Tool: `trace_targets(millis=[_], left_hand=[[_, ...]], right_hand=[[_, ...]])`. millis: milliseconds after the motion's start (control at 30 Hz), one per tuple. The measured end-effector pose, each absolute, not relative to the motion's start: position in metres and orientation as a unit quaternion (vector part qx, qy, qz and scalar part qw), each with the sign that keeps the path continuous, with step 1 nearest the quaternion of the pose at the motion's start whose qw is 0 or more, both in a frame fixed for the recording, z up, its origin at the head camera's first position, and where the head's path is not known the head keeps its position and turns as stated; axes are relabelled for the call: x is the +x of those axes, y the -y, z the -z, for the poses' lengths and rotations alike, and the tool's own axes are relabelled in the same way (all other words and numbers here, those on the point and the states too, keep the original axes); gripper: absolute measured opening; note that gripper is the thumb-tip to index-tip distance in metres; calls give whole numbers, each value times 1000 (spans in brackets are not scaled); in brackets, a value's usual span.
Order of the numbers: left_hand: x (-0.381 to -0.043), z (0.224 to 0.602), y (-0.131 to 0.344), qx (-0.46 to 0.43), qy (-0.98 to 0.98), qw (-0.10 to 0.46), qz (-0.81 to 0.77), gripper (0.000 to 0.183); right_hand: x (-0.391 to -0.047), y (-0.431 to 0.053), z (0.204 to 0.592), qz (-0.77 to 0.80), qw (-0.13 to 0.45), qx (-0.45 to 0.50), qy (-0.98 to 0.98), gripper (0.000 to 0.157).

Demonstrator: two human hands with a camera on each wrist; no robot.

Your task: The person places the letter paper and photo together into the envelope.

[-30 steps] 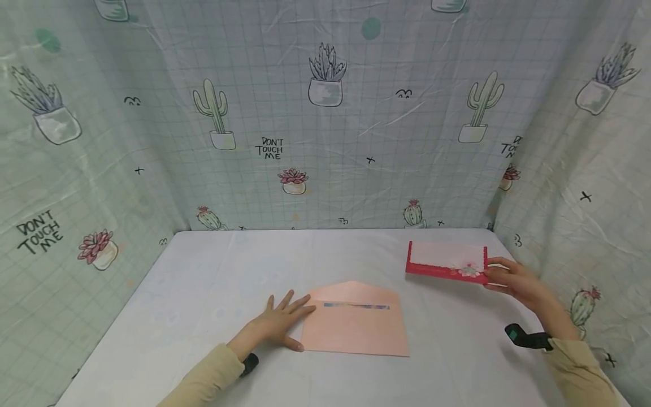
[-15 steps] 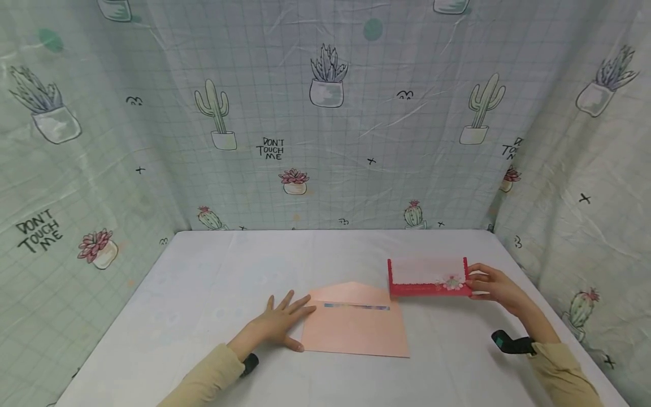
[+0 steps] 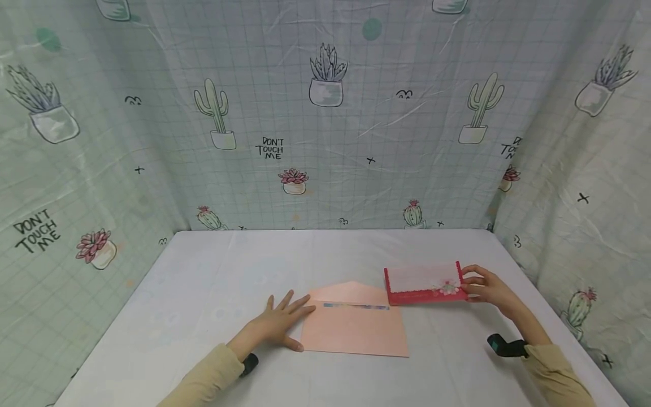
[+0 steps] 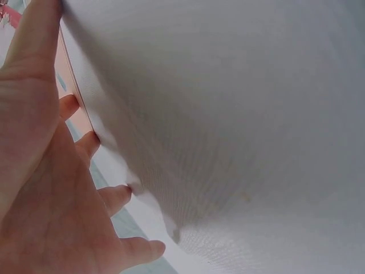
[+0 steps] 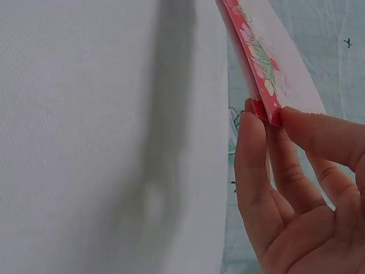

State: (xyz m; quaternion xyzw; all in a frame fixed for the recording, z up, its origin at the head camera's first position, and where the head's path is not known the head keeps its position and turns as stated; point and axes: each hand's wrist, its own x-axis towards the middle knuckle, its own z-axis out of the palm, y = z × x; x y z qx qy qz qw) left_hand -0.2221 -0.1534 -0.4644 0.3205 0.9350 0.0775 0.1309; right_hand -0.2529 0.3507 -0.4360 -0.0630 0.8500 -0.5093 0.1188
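Observation:
A pink envelope (image 3: 354, 333) lies on the white table with its pointed flap folded open toward the back. A narrow bluish strip (image 3: 356, 306) shows along its mouth. My left hand (image 3: 277, 322) rests with spread fingers at the envelope's left edge; the left wrist view shows the fingertips against that edge. My right hand (image 3: 489, 289) pinches a card (image 3: 422, 282) by its right end, thumb on one face and fingers behind, as the right wrist view shows. The card is pale pink with a red border and printed flowers. Its left end overlaps the envelope's upper right corner in the head view.
The white table (image 3: 229, 271) reaches back to a curtain (image 3: 325, 141) printed with cacti and succulents, which also hangs along both sides. A dark wrist device (image 3: 506, 346) sits on the right wrist and another (image 3: 249, 364) on the left.
My right hand has brought the card leftward and nearer to me, from the far right to the envelope's upper right corner. The left hand and the envelope have stayed in place.

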Motion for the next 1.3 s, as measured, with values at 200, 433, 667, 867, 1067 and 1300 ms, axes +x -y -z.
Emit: trace_targets(millis=[200, 433, 667, 867, 1067, 1300], left_hand=[[-221, 463, 153, 320, -934, 135, -81, 88], [-221, 462, 152, 319, -934, 138, -81, 88], [-221, 462, 153, 319, -935, 136, -78, 89], [-222, 463, 153, 321, -934, 135, -79, 89], [-221, 463, 153, 318, -936, 134, -75, 93], [-221, 462, 153, 314, -938, 131, -72, 95]], right_hand=[[-253, -342, 437, 485, 102, -52, -867, 41], [-253, -340, 437, 479, 109, -73, -868, 37], [-256, -338, 438, 471, 121, -80, -870, 47], [-261, -331, 436, 465, 114, -95, -873, 62], [-269, -320, 435, 460, 122, -115, -872, 62], [-276, -304, 437, 447, 139, -126, -875, 59]])
